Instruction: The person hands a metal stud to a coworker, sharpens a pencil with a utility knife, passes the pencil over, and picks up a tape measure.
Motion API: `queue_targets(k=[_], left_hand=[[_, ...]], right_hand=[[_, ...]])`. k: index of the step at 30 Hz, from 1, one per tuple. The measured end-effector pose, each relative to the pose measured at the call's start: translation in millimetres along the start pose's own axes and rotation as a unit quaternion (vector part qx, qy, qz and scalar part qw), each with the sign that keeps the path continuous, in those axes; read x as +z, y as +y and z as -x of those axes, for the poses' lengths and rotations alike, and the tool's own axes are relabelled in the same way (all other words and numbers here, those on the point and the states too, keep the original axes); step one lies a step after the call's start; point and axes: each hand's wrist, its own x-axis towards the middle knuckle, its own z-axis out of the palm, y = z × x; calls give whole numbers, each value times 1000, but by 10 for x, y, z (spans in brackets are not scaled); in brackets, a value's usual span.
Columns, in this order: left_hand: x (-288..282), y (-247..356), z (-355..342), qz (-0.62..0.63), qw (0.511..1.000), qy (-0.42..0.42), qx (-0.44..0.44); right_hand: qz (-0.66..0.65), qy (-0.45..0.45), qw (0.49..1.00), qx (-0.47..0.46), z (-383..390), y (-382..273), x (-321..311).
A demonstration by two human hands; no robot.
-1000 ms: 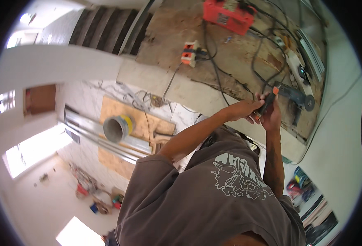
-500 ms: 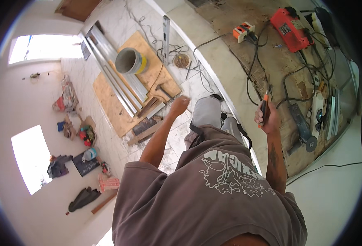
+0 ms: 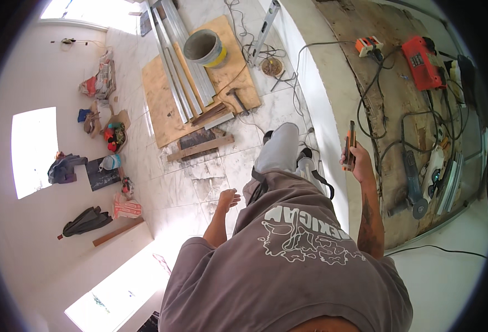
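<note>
My right hand is raised in front of the worktop's near edge, closed round an orange and black utility knife that points away from me. Whether its blade is out is too small to tell. Low beside my left leg hangs my left hand, its fingers loosely stretched and nothing in them. Below it lies the stained tile floor. An angle grinder rests on the worn wooden worktop, to the right of the knife.
A red machine, cables and an orange-white outlet box lie on the worktop. On the floor, plywood bears a bucket, metal channels and a hammer. A spirit level leans nearby. Bags and clothes line the left wall.
My left hand has dropped back toward my body from near the hammer, its fingers loosening. The knife stays in my right hand, now more upright. My view has shifted, moving the room's things across it.
</note>
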Motion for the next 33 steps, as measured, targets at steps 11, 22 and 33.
queue_targets(k=[11,22,33], left_hand=[[-341,552,-360,19,990,-67,125],[-1025,645,-787,-99,987,-115,52],[-623,1420,-662,-105,971,-124,175]], right_hand=[[164,219,960,-62,-31,353,-378],[355,309,882,-10,83,578,-479],[534,348,761,-121,-7,787,-903]])
